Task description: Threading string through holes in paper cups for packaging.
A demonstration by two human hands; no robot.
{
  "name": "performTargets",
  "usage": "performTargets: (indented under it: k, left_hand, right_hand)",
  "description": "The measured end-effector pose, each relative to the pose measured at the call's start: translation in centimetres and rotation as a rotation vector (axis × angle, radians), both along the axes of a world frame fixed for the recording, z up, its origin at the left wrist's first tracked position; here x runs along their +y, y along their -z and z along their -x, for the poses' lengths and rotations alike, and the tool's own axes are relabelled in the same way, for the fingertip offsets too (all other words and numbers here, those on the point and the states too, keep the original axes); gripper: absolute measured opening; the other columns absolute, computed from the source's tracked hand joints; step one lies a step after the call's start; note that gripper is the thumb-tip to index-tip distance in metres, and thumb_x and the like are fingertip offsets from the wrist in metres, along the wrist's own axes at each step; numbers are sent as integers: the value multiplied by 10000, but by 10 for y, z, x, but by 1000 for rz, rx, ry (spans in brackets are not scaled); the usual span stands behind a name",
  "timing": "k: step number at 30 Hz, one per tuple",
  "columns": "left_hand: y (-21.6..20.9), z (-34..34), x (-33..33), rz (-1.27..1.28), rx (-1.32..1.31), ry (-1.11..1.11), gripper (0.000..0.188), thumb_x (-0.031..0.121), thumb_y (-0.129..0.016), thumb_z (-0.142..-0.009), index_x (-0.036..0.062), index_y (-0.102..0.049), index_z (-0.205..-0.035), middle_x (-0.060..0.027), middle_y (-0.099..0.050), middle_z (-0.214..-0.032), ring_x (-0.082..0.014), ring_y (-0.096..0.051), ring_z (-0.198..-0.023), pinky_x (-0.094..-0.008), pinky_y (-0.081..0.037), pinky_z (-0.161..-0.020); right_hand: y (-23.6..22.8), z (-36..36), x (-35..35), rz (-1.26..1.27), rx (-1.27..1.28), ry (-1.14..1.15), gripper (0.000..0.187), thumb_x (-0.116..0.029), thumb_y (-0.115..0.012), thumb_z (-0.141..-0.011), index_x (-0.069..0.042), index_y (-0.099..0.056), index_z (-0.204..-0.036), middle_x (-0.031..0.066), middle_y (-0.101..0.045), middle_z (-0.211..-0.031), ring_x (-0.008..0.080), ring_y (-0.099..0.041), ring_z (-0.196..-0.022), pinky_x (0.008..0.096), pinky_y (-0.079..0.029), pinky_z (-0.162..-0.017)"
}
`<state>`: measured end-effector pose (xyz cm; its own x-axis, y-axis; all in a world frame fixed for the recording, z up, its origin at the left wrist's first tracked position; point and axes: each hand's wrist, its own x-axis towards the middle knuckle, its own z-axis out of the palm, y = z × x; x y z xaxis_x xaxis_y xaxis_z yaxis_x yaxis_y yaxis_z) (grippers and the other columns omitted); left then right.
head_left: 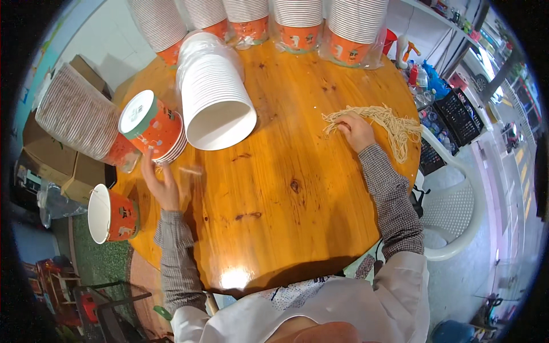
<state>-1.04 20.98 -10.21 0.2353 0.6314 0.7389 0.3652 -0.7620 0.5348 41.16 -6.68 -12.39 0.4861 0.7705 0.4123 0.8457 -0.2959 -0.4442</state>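
A loose bundle of thin beige strings (394,127) lies on the right of the round wooden table (286,223). My right hand (355,130) is at its left end, with the fingers curled down and closed on some strands. On the left, my left hand (163,186) has its fingers stretched apart at the rims of a short upside-down stack of orange paper buckets (154,132). I cannot tell if the fingertips touch those rims. Beside the thumb is a small pale blur. A long stack of white paper buckets (214,97), partly in clear plastic, lies with its mouth toward me.
A single orange bucket (117,216) lies tipped at the table's left edge. Wrapped bucket stacks (357,34) line the far edge, and another wrapped stack (77,111) leans at the left by cardboard boxes (54,151). A white plastic chair (452,200) stands at the right.
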Motion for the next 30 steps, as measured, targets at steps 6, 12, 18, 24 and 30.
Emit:
performTargets:
  k: [6,12,18,24,30]
  left_hand:
    - [4,-40,-80,5,137,167,242,-30,-550,-873,-29,-614,-1107,-181,-599,-1184,-333,-540,-1187,-407,-405,-1025]
    - [-2,-83,-123,82,146,324,188,-45,-561,-860,-29,-643,-1028,-183,-637,-1099,-338,-581,-1130,-400,-462,-969]
    - [7,-112,-154,281,92,468,139,-11,-580,-874,-37,-661,-984,-186,-665,-1008,-312,-637,-1009,-356,-510,-871]
    - [17,-150,-166,488,27,671,173,85,-571,-924,-34,-643,-1026,-146,-672,-986,-241,-649,-914,-311,-513,-795]
    - [31,-163,-141,1113,-168,793,309,240,-526,-985,-44,-629,-919,-71,-622,-765,-119,-588,-648,-248,-477,-597]
  right_hand:
    - [2,0,8,86,-22,-21,138,-157,-622,-862,-57,-651,-952,95,-634,-974,300,-618,-881,379,-504,-755]
    - [-3,-1,7,-305,229,-61,95,-97,-581,-891,-24,-638,-913,78,-640,-907,195,-629,-744,299,-501,-638]
    - [-14,5,0,-262,844,-77,89,-85,-571,-909,1,-560,-889,51,-588,-803,119,-541,-649,257,-463,-600]
    - [-1,48,15,-293,508,-249,81,-83,-583,-918,-6,-558,-908,24,-557,-781,91,-510,-647,240,-436,-598]
    - [-8,102,24,-167,545,-285,68,-67,-570,-930,-11,-549,-898,-18,-487,-700,44,-410,-603,214,-360,-531]
